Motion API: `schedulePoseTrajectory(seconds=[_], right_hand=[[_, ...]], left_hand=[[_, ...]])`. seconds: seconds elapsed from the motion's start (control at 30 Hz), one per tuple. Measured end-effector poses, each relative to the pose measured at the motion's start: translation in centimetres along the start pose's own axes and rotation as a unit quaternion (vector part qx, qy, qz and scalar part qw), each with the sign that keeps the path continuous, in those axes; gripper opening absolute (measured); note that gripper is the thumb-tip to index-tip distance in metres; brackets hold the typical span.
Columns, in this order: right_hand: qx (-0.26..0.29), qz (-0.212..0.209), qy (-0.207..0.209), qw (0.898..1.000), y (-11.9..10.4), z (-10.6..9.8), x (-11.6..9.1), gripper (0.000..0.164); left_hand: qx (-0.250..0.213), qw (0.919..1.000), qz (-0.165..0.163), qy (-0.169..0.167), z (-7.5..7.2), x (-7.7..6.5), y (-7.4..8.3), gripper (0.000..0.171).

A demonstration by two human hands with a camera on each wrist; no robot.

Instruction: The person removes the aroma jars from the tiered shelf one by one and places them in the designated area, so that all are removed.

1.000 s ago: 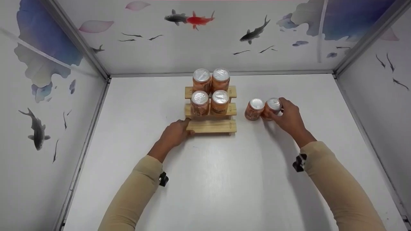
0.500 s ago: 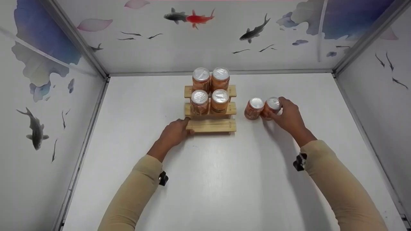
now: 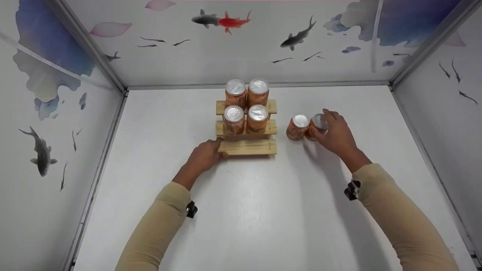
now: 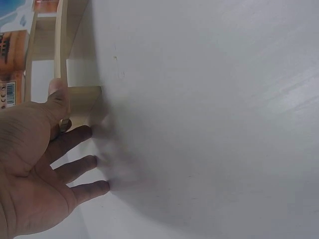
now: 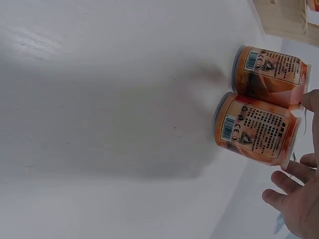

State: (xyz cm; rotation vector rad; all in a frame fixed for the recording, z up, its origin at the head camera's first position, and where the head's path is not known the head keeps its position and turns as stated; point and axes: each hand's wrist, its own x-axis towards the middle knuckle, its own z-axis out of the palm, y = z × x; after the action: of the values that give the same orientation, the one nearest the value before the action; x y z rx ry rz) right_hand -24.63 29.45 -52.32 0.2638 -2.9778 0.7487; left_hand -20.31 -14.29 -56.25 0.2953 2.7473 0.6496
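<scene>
My left hand [image 3: 205,155] pinches the left end of the lowest step of a three-step wooden rack [image 3: 248,148]. In the left wrist view the thumb lies over the plank [image 4: 61,45], and the other fingers spread below it. My right hand [image 3: 338,135] has its thumb and a finger at opposite sides of the top rim of an orange can [image 5: 256,128], its remaining fingers spread. A second orange can [image 5: 271,74] stands upright against it on the left. Both have silver tops.
Two cans [image 3: 258,119] stand on the rack's middle step and two more [image 3: 236,92] on the top step. The rack is on a white table [image 3: 248,210], enclosed by walls with painted fish [image 3: 299,35].
My right fingers have lifted and shifted slightly left over the rim of the right-hand can. The left hand, rack and cans stay in place.
</scene>
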Motion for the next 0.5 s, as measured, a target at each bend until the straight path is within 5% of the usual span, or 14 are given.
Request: schedulePoseTrajectory(seconds=[0.2,0.5], right_hand=[[0.003,-0.051,0.029,0.998,-1.4,0.3,0.4,0.074],[-0.012,-0.079,0.006,0.997,-5.1,0.9,0.8,0.075]], left_hand=[[0.001,1.0000,0.000,-0.002,0.0,0.0,-0.1,0.067],[-0.003,1.0000,-0.008,-0.001,-0.1,0.0,0.1,0.067]])
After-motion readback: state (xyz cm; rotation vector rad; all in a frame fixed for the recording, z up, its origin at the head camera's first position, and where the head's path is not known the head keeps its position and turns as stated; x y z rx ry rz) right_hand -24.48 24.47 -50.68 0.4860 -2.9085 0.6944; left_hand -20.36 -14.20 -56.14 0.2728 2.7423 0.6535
